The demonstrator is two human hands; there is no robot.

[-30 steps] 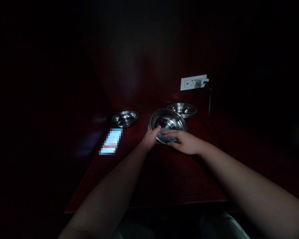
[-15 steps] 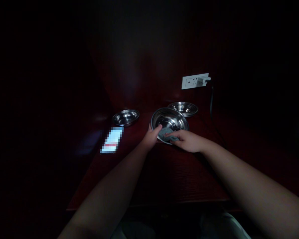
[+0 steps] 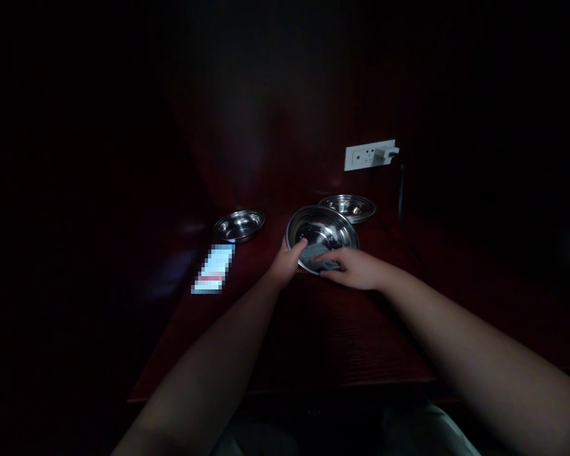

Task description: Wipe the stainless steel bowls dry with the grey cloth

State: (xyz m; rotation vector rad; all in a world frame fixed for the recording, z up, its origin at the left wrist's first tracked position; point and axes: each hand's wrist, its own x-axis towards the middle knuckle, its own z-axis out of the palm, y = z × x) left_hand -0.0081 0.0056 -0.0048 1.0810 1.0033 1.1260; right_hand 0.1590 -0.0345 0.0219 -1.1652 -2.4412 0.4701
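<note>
A shiny metal bowl (image 3: 337, 225) is tilted toward me above the dark red table. My left hand (image 3: 285, 263) grips its left rim, thumb inside and the other fingers hidden behind. Inside the bowl's near side lies a grey-green cloth (image 3: 315, 254). My right hand (image 3: 354, 269) is closed on this cloth and presses it against the inner wall by the near rim. Part of the right fingers is hidden by the cloth and the bowl.
Behind the held bowl sits a wide-rimmed metal dish (image 3: 368, 208). Another metal bowl (image 3: 240, 225) rests at the left, with a lit, blurred-out phone (image 3: 213, 269) in front of it. On the back wall a white socket panel (image 3: 361, 158) holds a plug, its cord (image 3: 401, 196) hanging down to the table (image 3: 313, 342).
Almost everything stays in place. The view has shifted very slightly, and my right hand with the cloth shows only a tiny movement inside the bowl.
</note>
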